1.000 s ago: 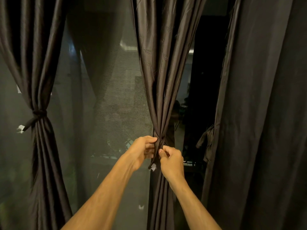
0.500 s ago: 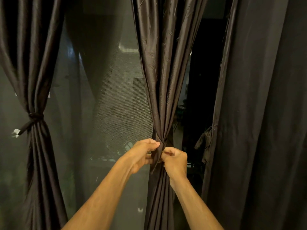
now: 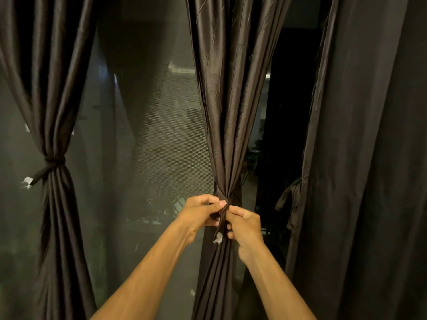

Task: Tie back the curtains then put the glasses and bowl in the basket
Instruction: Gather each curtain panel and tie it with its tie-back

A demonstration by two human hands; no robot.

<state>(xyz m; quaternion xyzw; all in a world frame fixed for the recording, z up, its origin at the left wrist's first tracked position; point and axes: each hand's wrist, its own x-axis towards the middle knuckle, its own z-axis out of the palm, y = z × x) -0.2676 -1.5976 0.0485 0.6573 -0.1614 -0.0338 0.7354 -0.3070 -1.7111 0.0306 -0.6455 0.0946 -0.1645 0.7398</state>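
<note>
A dark brown middle curtain (image 3: 231, 100) hangs gathered into a bunch at waist height. My left hand (image 3: 201, 212) and my right hand (image 3: 243, 225) meet at that bunch, both pinching the dark tie strap (image 3: 220, 224), whose frayed white end dangles between them. At the left, another curtain (image 3: 53, 88) is cinched by a knotted tie (image 3: 53, 160). A third curtain (image 3: 369, 158) hangs loose on the right, its tie (image 3: 290, 199) drooping at the edge. No glasses, bowl or basket are in view.
Behind the curtains is a dark window pane with a mesh screen (image 3: 147, 135) and dim reflections. A black gap (image 3: 286, 112) opens between the middle and right curtains.
Both hands stayed at the gathered middle curtain, shifting slightly; the strap's white end, hidden half a second ago, hangs between them again.
</note>
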